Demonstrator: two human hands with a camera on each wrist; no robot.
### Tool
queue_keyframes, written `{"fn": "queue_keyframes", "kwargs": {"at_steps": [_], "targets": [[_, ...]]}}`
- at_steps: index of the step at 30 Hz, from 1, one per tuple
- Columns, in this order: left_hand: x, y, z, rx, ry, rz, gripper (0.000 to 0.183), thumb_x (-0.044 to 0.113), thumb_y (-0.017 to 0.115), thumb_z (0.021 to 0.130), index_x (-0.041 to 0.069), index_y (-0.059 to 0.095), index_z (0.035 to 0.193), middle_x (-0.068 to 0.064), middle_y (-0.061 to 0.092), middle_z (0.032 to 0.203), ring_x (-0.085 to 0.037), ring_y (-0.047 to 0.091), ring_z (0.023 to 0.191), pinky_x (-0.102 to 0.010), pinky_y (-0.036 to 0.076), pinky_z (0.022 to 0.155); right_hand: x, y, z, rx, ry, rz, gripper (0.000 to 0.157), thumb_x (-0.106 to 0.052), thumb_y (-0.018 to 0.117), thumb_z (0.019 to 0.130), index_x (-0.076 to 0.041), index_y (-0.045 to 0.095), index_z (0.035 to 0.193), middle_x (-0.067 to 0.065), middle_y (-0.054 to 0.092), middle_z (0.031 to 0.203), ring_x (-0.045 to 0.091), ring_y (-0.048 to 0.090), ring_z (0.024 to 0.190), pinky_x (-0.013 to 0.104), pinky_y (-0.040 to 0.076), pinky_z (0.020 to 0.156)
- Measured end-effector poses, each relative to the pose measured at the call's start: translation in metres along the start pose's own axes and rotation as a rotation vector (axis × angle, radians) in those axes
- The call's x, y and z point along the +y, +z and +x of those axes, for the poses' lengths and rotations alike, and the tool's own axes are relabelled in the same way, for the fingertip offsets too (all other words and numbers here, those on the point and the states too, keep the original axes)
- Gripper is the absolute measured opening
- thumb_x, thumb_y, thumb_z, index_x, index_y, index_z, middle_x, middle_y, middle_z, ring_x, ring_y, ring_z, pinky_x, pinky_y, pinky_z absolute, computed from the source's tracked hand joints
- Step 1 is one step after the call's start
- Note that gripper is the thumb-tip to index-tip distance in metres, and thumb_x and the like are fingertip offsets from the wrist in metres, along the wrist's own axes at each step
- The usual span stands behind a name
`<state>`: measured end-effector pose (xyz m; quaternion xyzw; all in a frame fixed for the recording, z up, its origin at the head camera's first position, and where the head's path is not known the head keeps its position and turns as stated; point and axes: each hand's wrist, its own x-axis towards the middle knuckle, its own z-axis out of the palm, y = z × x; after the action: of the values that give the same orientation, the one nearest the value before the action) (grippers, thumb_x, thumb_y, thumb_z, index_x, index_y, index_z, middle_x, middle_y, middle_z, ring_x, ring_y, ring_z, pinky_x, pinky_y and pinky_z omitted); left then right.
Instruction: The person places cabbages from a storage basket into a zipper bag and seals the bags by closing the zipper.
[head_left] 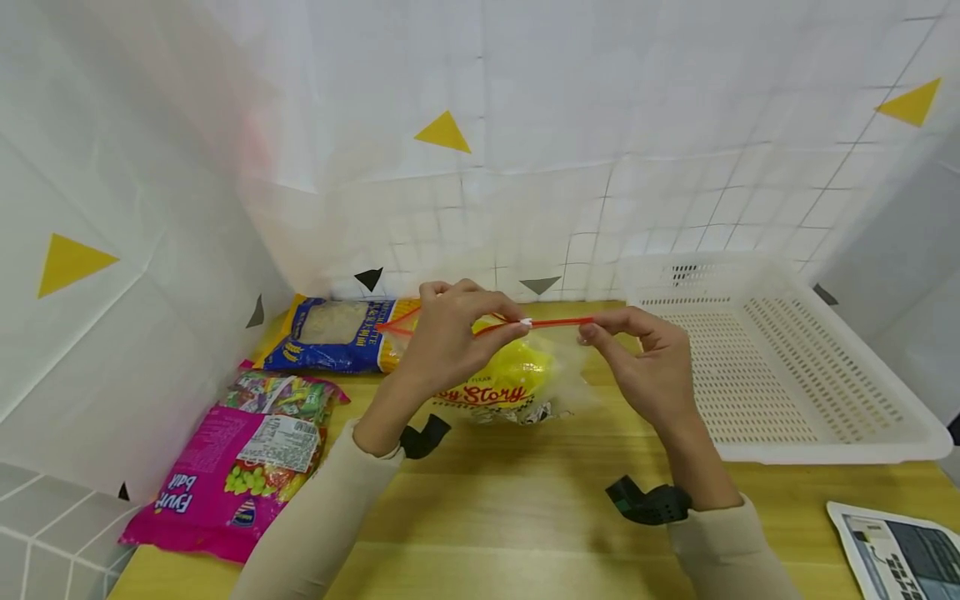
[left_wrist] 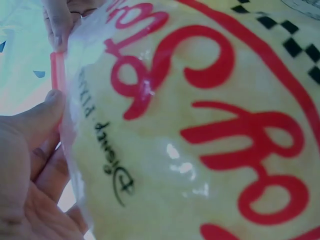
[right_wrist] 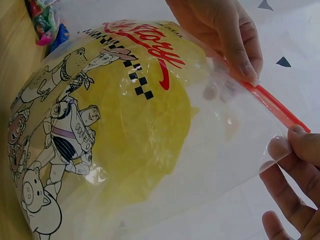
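Observation:
A clear slider zip bag (right_wrist: 210, 165) with a Toy Story print is held up over the table, something yellow showing through it. Its top edge carries a red zip strip (head_left: 558, 322). My left hand (head_left: 461, 333) pinches the strip at a small white slider (head_left: 527, 322). Between thumb and fingers, my right hand (head_left: 648, 358) grips the top right corner of the bag, at the strip's end. The strip runs taut between both hands in the head view. The left wrist view has the printed front (left_wrist: 210, 125) close up, beside the left thumb.
A blue and yellow pasta bag (head_left: 330, 333) lies behind on the left, and a pink candy bag (head_left: 217, 483) nearer on the left. A white perforated basket (head_left: 825, 454) stands at right. A printed white packet (head_left: 892, 550) lies at the front right corner.

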<state>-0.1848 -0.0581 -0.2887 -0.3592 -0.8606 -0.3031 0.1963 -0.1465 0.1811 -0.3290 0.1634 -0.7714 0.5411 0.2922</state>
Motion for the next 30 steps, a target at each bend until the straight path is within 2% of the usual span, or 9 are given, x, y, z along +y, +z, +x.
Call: {"fn": "queue_keyframes", "kwargs": {"at_steps": [4,11,21,30], "targets": [[-0.001,-0.001,-0.001,0.003,-0.004,0.011,0.012,0.032,0.074,0.094,0.022,0.078,0.099,0.008,0.079,0.095,-0.013,0.061,0.097,-0.058,0.027,0.104,0.001,-0.004,0.0,0.004,-0.015,-0.023,0.006,0.001,0.074,0.09,-0.003,0.077,0.092,-0.021,0.072,0.079,0.003,0.069,0.085,0.023,0.046,0.101],[-0.001,-0.003,-0.002,0.01,-0.007,0.002,0.011,0.032,0.074,0.094,0.023,0.078,0.098,0.008,0.079,0.095,-0.013,0.061,0.097,-0.059,0.026,0.105,0.002,-0.008,0.002,0.008,-0.044,-0.023,0.006,0.002,0.074,0.09,-0.003,0.077,0.092,-0.02,0.072,0.08,0.002,0.069,0.086,0.023,0.046,0.101],[-0.005,-0.009,-0.004,0.009,-0.009,-0.027,0.01,0.031,0.074,0.094,0.024,0.079,0.098,0.008,0.079,0.097,-0.013,0.061,0.097,-0.058,0.026,0.102,0.002,-0.013,0.003,0.018,-0.043,-0.028,0.007,0.002,0.074,0.09,-0.003,0.077,0.092,-0.022,0.072,0.08,0.002,0.069,0.086,0.022,0.047,0.099],[-0.012,-0.017,-0.007,-0.014,-0.043,-0.016,0.011,0.033,0.073,0.095,0.024,0.079,0.099,0.008,0.079,0.098,-0.015,0.063,0.102,-0.059,0.025,0.109,0.001,-0.018,0.004,0.029,-0.027,-0.012,0.006,0.001,0.073,0.09,-0.001,0.077,0.093,-0.021,0.072,0.079,0.002,0.07,0.089,0.022,0.047,0.098]]}}
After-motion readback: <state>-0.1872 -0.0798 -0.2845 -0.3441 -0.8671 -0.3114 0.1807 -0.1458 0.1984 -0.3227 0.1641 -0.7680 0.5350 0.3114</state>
